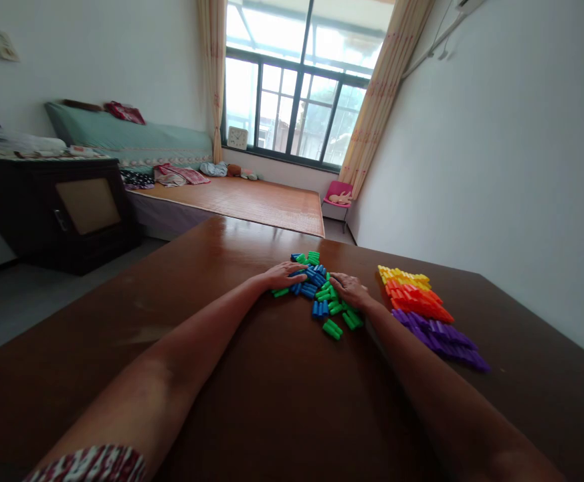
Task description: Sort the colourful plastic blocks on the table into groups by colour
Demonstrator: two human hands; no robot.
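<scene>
Green and blue blocks (332,329), long axes unaligned, touch my left hand (282,275) and right hand (350,290); whether fingers (294,266) grip, I can't tell.

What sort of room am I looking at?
Probably a bedroom in a home: there's a large bed with a woven-looking mat, curtains at the window, and a dark wooden cabinet.

Smooth, shiny plastic pieces (332,329), glossy table (261,388) — probably varnished wood, cloth curtains (384,80), smooth matt wall (497,147)
</scene>
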